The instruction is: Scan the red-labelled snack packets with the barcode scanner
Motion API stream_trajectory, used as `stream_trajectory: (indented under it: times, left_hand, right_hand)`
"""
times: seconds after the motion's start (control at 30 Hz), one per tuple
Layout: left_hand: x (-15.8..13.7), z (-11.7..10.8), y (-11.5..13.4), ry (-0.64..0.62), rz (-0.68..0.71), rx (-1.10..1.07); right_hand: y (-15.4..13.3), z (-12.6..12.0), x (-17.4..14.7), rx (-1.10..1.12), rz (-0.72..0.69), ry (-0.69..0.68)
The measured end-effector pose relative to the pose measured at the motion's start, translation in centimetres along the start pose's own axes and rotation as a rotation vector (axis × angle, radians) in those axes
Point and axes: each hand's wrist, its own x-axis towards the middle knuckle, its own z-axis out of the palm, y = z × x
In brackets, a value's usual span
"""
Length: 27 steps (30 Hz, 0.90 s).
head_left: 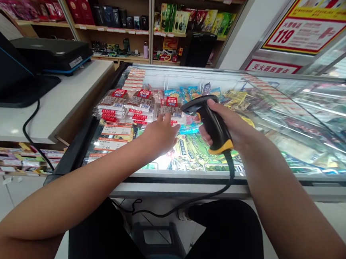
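A black and yellow barcode scanner (217,128) is gripped in my right hand (224,119), its head pointing left over the freezer's glass top. Its cable hangs from the handle and runs down to the left. My left hand (160,136) reaches over the glass, fingers stretched toward a clear food packet (170,107) with a red label and a barcode; they seem to touch its near edge. Two more stacks of similar packets (140,100) lie left of it. Orange and white price labels (113,131) show along the left part of the glass.
The chest freezer (195,181) spans the front, with bagged goods visible under its glass. At left is a white counter (76,87) with a black machine (53,51) and a hanging cable. Stocked shelves (141,28) stand behind. A stool (157,240) sits below, between my legs.
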Motion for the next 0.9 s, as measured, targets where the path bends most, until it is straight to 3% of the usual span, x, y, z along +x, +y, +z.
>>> stream_trajectory:
  times: [0.1,0.2,0.33,0.43,0.53,0.73,0.83,0.9]
  left_hand:
    - [0.0,0.0,0.0,0.010,0.006,0.002]
    - [-0.1,0.1,0.1,0.016,-0.003,0.009]
    - [-0.2,0.2,0.3,0.045,-0.002,0.044]
    - [-0.3,0.3,0.3,0.072,0.039,0.050]
    - [-0.3,0.4,0.3,0.077,0.059,0.048]
    - [-0.5,0.4,0.2,0.047,0.061,0.033]
    - [-0.2,-0.3,-0.5,0.060,0.069,-0.067]
    - [0.3,-1.1,-1.3,0.146,0.060,-0.212]
  right_hand:
    - [0.1,-0.1,0.4,-0.016,-0.041,0.013]
    - [0.7,-0.6,1.5,-0.129,-0.118,0.153]
    - [1.7,-1.5,3.0,-0.591,-0.174,0.393]
    - [2.1,-1.4,3.4,-0.948,-0.170,0.482]
    - [2.4,-0.3,3.3,-1.151,-0.154,0.532]
    - [3.0,1.4,3.1,-1.280,-0.110,0.543]
    - [2.6,0.6,3.0,-1.253,-0.132,0.560]
    - [1.6,-0.3,2.8,-1.198,-0.226,0.596]
